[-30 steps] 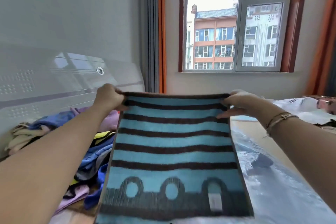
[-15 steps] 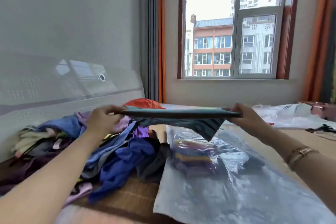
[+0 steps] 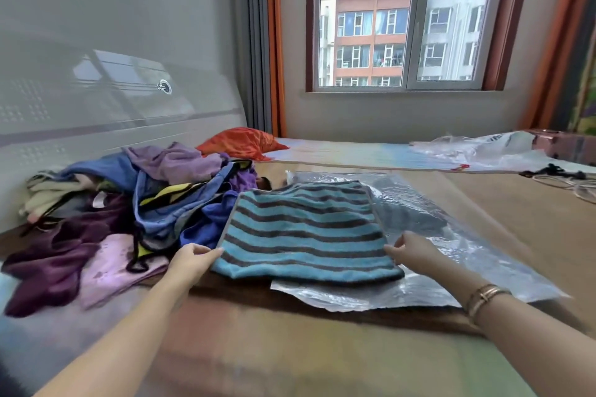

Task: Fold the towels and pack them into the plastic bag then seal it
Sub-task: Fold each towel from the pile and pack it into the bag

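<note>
Now the striped towel (image 3: 306, 232), held up a second ago, lies folded in half over the plastic bag (image 3: 451, 271); left hand (image 3: 193, 259) and right hand (image 3: 414, 250) fingers pinch its near corners, so another fold likely follows.

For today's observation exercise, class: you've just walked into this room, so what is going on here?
A person is folding a blue striped towel that lies partly on a clear plastic bag on the bed. The left hand grips its near left corner and the right hand holds its near right edge. A pile of unfolded towels waits on the left. The bag isn't sealed yet.
</note>
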